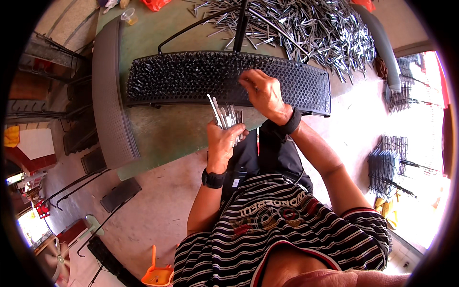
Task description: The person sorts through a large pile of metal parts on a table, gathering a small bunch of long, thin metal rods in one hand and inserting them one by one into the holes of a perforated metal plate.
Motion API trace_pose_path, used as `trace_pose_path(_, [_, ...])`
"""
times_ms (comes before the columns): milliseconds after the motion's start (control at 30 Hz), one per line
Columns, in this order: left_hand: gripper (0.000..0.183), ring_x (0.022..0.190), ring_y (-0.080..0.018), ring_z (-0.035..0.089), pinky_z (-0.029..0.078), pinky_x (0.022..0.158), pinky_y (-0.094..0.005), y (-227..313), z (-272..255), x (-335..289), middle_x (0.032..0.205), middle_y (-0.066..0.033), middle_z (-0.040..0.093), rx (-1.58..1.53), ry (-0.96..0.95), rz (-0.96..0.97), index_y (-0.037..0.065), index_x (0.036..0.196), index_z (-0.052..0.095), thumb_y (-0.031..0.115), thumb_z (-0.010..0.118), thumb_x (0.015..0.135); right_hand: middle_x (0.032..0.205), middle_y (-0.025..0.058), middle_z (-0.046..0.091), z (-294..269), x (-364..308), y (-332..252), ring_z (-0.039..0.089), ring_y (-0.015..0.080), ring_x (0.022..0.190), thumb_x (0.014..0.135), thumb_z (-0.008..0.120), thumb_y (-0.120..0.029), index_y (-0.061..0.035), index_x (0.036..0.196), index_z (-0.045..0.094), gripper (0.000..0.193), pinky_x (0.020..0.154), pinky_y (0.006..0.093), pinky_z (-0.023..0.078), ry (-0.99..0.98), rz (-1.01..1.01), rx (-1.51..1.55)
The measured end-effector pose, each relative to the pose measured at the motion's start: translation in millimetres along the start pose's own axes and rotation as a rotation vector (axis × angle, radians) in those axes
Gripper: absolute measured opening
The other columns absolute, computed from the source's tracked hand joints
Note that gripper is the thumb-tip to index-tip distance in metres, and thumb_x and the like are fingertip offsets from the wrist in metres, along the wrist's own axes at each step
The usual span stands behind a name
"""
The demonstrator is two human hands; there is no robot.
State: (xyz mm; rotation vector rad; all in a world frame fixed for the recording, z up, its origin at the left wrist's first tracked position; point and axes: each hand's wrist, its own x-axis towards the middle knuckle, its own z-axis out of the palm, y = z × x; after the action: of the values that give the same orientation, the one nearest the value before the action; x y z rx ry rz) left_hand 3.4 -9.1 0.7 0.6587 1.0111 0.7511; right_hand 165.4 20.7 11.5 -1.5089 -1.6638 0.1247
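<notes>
My left hand (223, 141) is closed around a bundle of thin, flat metal strips (224, 115), their ends fanning out above my fingers. Before me on the table, a long black perforated panel (306, 86) lies crosswise with a bent black rod frame behind it. Many small pieces stand upright in its left and middle holes, while the holes toward the right end show bare. Over the middle-right of the panel hovers my right hand (267, 97), its fingers pinched together and slightly blurred. What they hold, if anything, is too small to make out.
A large heap of loose metal strips (320, 33) covers the table's far right. Curved grey perforated panels (106, 91) are stacked along the left edge of the green tabletop (162, 138). A plastic cup (129, 16) stands far left. An orange dustpan (158, 276) lies on the floor.
</notes>
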Motion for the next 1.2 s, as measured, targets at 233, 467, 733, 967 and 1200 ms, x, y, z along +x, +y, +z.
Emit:
trace_pose_path(233, [0.018,0.053,-0.0199,0.062,0.049,0.045,-0.0281,4.3,1.6,1.2,0.072,-0.0100,0.062,-0.134,0.030,0.031,-0.004,0.086,0.058,-0.009,0.066,0.070,0.063,0.0108,0.062,-17.1,-9.0,-17.8,0.061,0.0206,0.054,0.075,0.070,-0.018,-0.0024,0.077,0.066,0.017,0.051,0.0303,0.047,-0.141,0.304,0.080])
trace_pose_path(467, [0.020,0.058,-0.0211,0.064,0.050,0.047,-0.0285,8.8,4.1,-1.2,0.077,-0.0099,0.064,-0.130,0.021,0.001,-0.004,0.089,0.058,-0.009,0.065,0.071,0.074,0.0075,0.066,-21.0,-16.5,-15.5,0.060,0.0088,0.054,0.086,0.061,-0.009,0.0031,0.088,0.061,0.013,0.049,0.0207,0.048,-0.207,0.692,0.617])
trace_pose_path(733, [0.018,0.057,-0.0214,0.063,0.051,0.047,-0.0294,2.8,-3.6,-0.1,0.075,-0.0119,0.062,-0.119,0.048,0.055,-0.006,0.088,0.058,-0.010,0.062,0.071,0.075,0.0117,0.065,6.8,-11.3,-16.0,0.068,0.0171,0.069,0.086,0.055,0.001,-0.0008,0.099,0.050,0.014,0.054,0.0259,0.051,0.142,0.311,0.389])
trace_pose_path(967, [0.020,0.057,-0.0207,0.063,0.051,0.046,-0.0296,2.6,-3.7,1.4,0.075,-0.0110,0.062,-0.155,0.084,0.050,-0.005,0.089,0.056,-0.010,0.062,0.072,0.079,0.0118,0.064,6.9,-11.8,-6.6,0.067,0.0232,0.071,0.082,0.059,0.002,-0.0030,0.094,0.055,0.014,0.057,0.0286,0.051,-0.001,0.001,0.053])
trace_pose_path(1200, [0.019,0.059,-0.0237,0.064,0.052,0.049,-0.0317,-0.1,-5.8,1.7,0.077,-0.0122,0.063,-0.167,0.087,0.059,-0.005,0.092,0.059,-0.009,0.063,0.073,0.072,0.0106,0.057,-5.5,9.6,-14.1,0.058,0.0299,0.064,0.077,0.060,-0.001,-0.0042,0.091,0.057,0.015,0.050,0.0366,0.045,-0.245,-0.188,-0.219])
